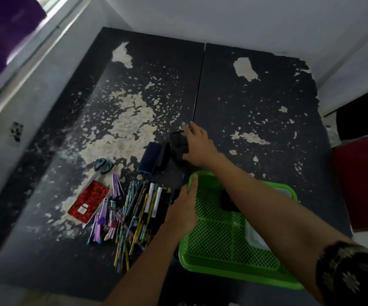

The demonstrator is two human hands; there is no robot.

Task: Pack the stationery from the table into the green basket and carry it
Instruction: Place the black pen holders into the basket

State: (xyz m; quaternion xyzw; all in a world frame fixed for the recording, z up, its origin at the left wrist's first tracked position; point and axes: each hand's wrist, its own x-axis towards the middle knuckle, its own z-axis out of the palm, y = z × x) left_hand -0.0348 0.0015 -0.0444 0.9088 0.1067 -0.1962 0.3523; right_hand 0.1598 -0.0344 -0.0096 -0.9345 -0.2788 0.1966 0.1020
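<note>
The right hand (197, 144) is reaching out past the green plastic mesh basket (227, 237) and closing on a small black boxy object (178, 145), thumb on its near end and fingers curling over its far edge. What that object is exactly, the blur is not letting anyone tell. The left hand (186, 206) is bracing the basket, fingers lying fairly straight along its left rim, gripping nothing.

The basket is sitting at the near right of the worn black table (256, 96), already holding a dark item and a pale lidded box (254, 236). Still waiting on the tabletop: a dark blue rectangular eraser-like block (149, 157) just beside the black object, a heap of pencils and pens (139, 215) touching the basket's left side, purple clips (107, 219), grey-handled scissors (102, 167) and a red patterned packet (89, 200).

To do this pick well, the person is probably wanting a firm wrap before lifting, clearing the blue block so it is not getting dragged along, and keeping that left hand steadying the rim while the piece is going into an open patch of mesh.
</note>
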